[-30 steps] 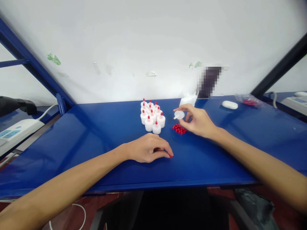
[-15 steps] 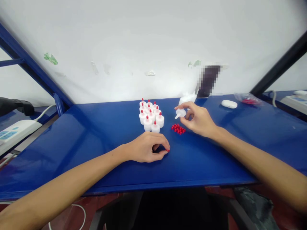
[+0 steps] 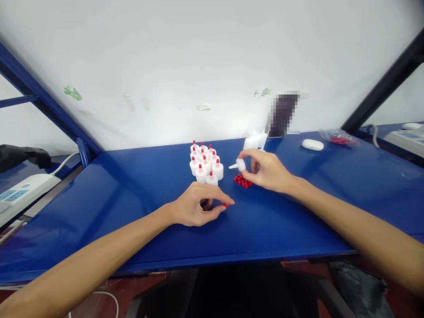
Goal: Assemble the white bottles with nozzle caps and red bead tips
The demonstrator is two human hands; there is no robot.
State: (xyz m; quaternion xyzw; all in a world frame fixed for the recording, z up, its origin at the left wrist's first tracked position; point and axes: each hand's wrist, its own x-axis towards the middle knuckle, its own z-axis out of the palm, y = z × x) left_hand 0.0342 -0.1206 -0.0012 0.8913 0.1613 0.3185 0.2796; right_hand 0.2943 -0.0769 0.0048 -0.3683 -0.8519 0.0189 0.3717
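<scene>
My left hand (image 3: 198,205) rests on the blue table (image 3: 132,198), its thumb and forefinger pinched on a small red cap (image 3: 225,205). My right hand (image 3: 267,171) holds a white nozzle lid (image 3: 239,165) sideways, its bare tip pointing left, just above a little heap of red caps (image 3: 242,181). Between and behind the hands stands a cluster of several white lids with red tips (image 3: 204,164).
A clear bag of white lids (image 3: 254,141) lies at the back against the white wall, next to a blurred dark object (image 3: 282,115). A white earbud case (image 3: 312,144) and a bag of red caps (image 3: 338,138) lie at the right. Power strip (image 3: 20,191) at the left.
My left hand lifted its pinched red cap slightly and drew it back left. My right hand moved the white lid left and down, turning its tip toward the left hand.
</scene>
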